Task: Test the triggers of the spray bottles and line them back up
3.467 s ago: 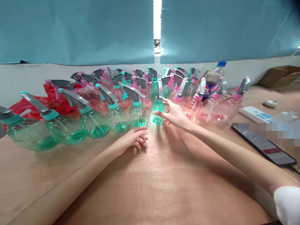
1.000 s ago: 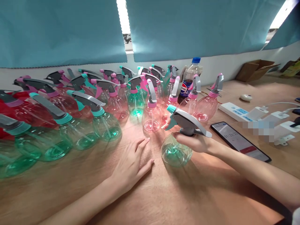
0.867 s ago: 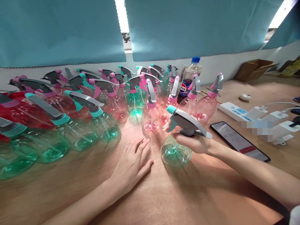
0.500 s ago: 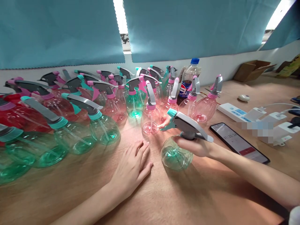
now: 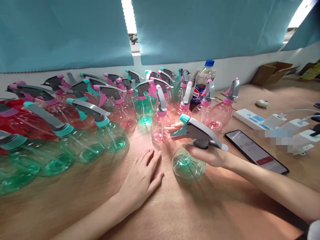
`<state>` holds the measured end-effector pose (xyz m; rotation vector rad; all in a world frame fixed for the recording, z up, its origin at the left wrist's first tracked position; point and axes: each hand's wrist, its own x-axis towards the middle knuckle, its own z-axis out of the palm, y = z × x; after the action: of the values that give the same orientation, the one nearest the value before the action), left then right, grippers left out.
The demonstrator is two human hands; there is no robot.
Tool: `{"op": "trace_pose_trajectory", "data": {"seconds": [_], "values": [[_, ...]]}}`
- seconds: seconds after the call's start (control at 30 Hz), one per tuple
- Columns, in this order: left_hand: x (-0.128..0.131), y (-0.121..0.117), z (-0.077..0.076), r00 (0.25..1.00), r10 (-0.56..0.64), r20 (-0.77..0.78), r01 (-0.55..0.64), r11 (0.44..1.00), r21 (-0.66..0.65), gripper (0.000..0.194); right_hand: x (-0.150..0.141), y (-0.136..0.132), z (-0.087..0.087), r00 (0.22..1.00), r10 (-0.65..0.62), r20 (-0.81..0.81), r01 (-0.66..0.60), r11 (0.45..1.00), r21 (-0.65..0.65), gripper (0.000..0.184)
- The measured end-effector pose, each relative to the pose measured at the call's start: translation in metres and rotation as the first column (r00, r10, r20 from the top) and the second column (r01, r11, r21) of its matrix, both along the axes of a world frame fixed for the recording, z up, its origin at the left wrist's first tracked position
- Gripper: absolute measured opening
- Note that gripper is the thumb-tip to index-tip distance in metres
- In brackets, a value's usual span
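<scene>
My right hand (image 5: 209,155) is wrapped round the neck of a green spray bottle (image 5: 186,163) with a grey and teal trigger head, which stands on the wooden table (image 5: 175,213). One fingertip reaches the teal trigger. My left hand (image 5: 141,178) lies flat on the table, fingers stretched out, just left of that bottle and holding nothing. Directly behind stands a pink spray bottle (image 5: 160,126).
Several green and pink spray bottles (image 5: 110,133) crowd the table's left and back. A cola bottle (image 5: 201,85) stands among them. To the right lie a phone (image 5: 256,151), a white power strip (image 5: 250,117) with chargers, and a cardboard box (image 5: 272,71).
Since 3.5 s ago my right hand has taken one green bottle out of the row and set it nearer to me. My left hand has opened flat. In the last second little has moved.
</scene>
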<state>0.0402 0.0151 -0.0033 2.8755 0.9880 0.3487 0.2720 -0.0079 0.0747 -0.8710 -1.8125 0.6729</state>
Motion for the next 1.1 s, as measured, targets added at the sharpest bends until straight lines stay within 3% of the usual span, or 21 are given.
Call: {"op": "trace_pose_trajectory", "data": {"seconds": [0.27, 0.57, 0.83, 1.1], "values": [[0.0, -0.001, -0.001, 1.0, 0.005, -0.02, -0.004, 1.0, 0.013, 0.047, 0.001, 0.001, 0.0, 1.0, 0.006, 0.006, -0.006, 1.0, -0.004, 0.061], [0.002, -0.001, 0.003, 0.999, 0.004, -0.032, -0.004, 1.0, 0.005, 0.047, 0.005, -0.001, -0.009, 0.997, 0.02, -0.07, -0.033, 0.981, -0.192, 0.056], [0.002, -0.001, 0.002, 0.999, 0.008, -0.034, -0.008, 1.0, -0.002, 0.047, 0.003, 0.0, -0.004, 1.0, 0.003, -0.009, -0.004, 0.99, -0.142, 0.056], [0.002, -0.001, 0.002, 1.0, 0.01, -0.019, -0.01, 1.0, -0.01, 0.047, -0.001, -0.001, -0.001, 0.996, -0.066, -0.06, 0.06, 0.994, -0.094, 0.059]]}}
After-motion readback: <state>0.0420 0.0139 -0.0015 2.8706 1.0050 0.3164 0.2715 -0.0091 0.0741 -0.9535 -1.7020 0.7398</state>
